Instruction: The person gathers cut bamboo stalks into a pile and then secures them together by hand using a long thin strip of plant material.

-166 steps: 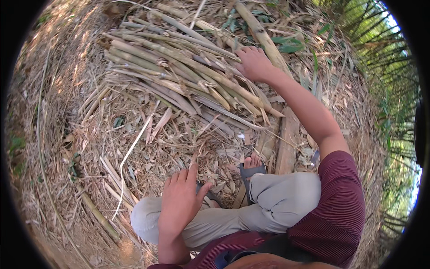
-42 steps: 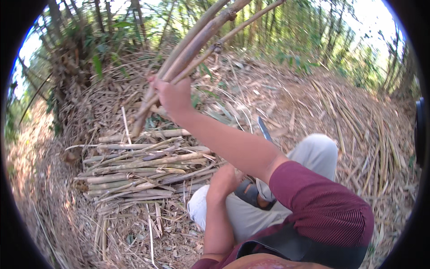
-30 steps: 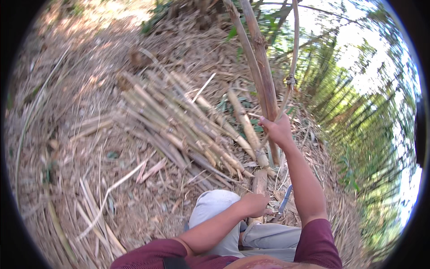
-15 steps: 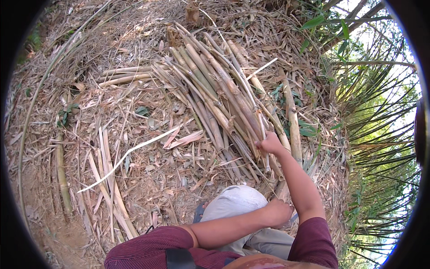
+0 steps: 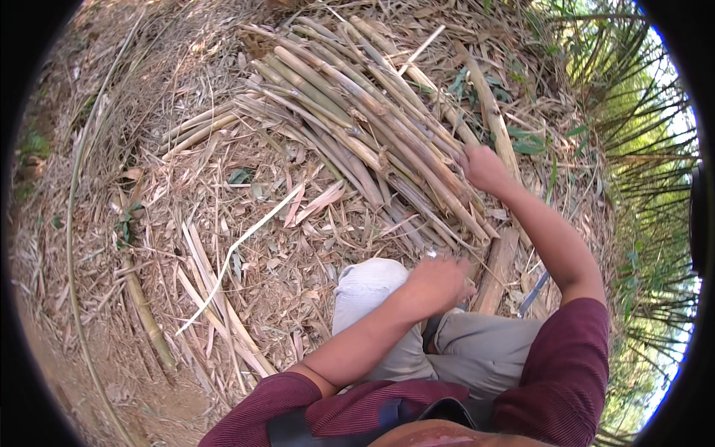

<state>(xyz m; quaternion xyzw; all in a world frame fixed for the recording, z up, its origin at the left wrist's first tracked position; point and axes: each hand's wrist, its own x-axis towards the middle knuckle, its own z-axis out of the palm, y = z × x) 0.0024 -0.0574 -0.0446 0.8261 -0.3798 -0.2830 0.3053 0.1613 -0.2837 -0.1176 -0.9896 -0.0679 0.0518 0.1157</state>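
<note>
A long pile of cut bamboo poles (image 5: 357, 115), tan and greenish, lies slantwise on the ground ahead of me. At the pile's right edge my right hand (image 5: 488, 171) has its fingers curled round a bamboo pole; the exact grip is partly hidden. My left hand (image 5: 439, 284) is above the near end of the pile, in front of my knee. Motion smears its fingers, and a small bright spot shows beside them. A thick piece of wood (image 5: 497, 272) lies between my hands, partly under the poles' ends.
Split bamboo strips (image 5: 223, 309) and a pale curved strip (image 5: 242, 238) lie to the left. A blue-grey flat blade-like thing (image 5: 532, 294) rests beside my right forearm. A separate pole (image 5: 491, 112) lies right of the pile. Bamboo growth (image 5: 648, 201) stands far right.
My left hand has moved from beside my knees forward to the near end of the pile. My right hand has shifted farther up the pile's right edge. The whole view has turned somewhat.
</note>
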